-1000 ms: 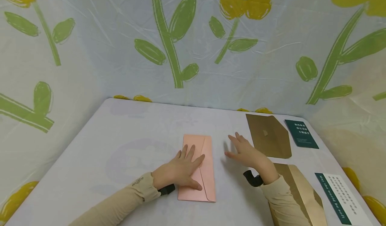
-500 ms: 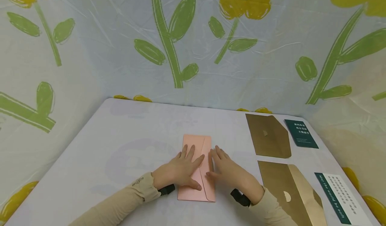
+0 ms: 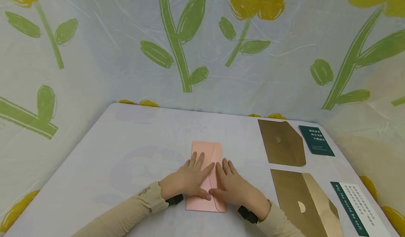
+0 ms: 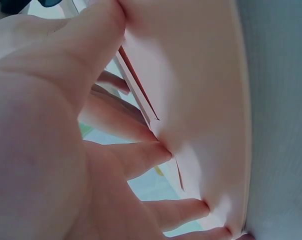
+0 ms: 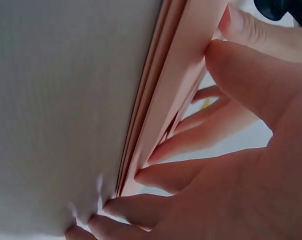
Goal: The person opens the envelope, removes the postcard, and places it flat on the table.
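Observation:
A pink envelope [image 3: 202, 147] lies lengthwise on the white table, with its flap seam running down the right half. Spread fingers of my left hand [image 3: 186, 181] rest on its middle, fingertips touching the paper in the left wrist view. From the other side, my right hand [image 3: 236, 188] lies with thumb and index finger on the flap, while its other fingertips reach past the envelope's right edge onto the table. The two thumbs are close together on the lower part. Stacked paper layers show along the envelope's edge [image 5: 158, 95] in the right wrist view.
To the right lie two brown envelopes, one farther back [image 3: 281, 142] and one nearer [image 3: 292, 191], the latter with its flap spread out. Beyond them are a dark green card [image 3: 316, 145] and a white card with a green band [image 3: 357, 209]. A flower-printed curtain [image 3: 126, 54] surrounds the table.
My right hand has come left from above the table beside the brown envelopes and down onto the pink envelope's right side. My left hand has stayed put.

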Demonstrator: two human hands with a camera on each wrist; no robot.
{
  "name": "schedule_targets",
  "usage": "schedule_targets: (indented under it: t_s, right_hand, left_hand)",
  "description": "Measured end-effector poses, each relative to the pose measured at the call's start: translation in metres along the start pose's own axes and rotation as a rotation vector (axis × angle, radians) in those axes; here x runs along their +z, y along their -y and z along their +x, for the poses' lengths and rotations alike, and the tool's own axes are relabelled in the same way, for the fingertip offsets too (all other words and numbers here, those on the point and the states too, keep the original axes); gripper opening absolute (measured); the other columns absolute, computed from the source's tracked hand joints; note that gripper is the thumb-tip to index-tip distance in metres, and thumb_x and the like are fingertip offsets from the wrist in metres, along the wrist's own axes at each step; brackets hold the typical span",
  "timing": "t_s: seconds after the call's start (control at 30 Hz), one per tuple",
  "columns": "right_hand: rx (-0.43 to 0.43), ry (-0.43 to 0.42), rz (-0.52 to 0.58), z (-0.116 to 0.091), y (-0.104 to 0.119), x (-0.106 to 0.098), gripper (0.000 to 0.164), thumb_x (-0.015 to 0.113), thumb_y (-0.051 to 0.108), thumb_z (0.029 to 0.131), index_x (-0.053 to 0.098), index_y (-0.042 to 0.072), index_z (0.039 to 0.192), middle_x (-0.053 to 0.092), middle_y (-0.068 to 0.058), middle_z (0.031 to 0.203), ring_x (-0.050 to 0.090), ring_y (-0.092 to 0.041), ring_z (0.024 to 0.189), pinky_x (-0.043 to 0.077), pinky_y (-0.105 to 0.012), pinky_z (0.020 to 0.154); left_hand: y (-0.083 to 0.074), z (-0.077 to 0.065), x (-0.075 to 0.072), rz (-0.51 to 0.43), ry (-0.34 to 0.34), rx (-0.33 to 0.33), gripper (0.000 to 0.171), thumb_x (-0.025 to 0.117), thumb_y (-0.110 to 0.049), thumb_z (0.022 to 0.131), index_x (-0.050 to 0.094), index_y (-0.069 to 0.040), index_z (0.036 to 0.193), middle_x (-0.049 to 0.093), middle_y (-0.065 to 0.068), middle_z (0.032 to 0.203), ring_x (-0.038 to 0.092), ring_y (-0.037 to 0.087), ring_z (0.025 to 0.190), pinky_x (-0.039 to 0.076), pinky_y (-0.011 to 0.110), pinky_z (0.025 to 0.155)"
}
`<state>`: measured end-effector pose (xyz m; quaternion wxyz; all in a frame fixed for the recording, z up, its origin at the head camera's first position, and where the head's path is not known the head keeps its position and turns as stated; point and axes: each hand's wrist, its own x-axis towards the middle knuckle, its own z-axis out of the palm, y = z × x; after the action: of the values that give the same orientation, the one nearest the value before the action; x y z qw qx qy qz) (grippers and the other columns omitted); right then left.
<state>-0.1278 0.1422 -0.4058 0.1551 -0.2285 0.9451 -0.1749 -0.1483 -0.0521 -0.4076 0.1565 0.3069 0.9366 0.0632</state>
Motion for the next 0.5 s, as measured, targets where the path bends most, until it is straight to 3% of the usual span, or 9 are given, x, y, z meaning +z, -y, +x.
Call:
schedule_targets:
  t_s: [0.5]
  right_hand:
    - [-0.011, 0.002, -0.049, 0.0007, 0.0033, 0.0030, 0.084, 0.065, 0.040, 0.095, 0.027, -0.012, 0.150, 0.014, -0.039, 0.155, 0.013, -0.055, 0.143, 0.026, -0.058, 0.113]
  left_hand:
    - [-0.0026, -0.0016, 0.0003, 0.032, -0.010, -0.024, 0.109, 0.069, -0.069, 0.078, 0.029, -0.002, 0.154, 0.016, 0.024, 0.161, 0.014, 0.046, 0.147, 0.031, 0.052, 0.113]
